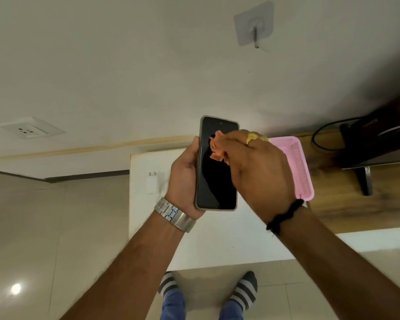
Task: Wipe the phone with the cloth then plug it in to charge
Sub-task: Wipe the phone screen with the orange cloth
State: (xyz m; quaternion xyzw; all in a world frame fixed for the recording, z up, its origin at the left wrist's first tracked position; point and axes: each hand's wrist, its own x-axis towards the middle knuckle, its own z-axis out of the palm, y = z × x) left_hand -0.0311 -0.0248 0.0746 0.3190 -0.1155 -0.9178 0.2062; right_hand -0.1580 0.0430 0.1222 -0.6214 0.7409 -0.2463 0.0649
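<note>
The right hand (256, 167) bunches a soft orange cloth (218, 147) in its fingertips against the phone (217, 165) screen. The left hand (185, 179) grips the phone's edges upright. Likely light, stiff, slick glass; hold by the sides. A charger (152, 182) lies left, on the table (217, 245).

Dim, warm indoor light prevailed — a ceiling lamp glared off the glossy floor (16, 288), the wide lens bent edges, and the picture stayed soft.
</note>
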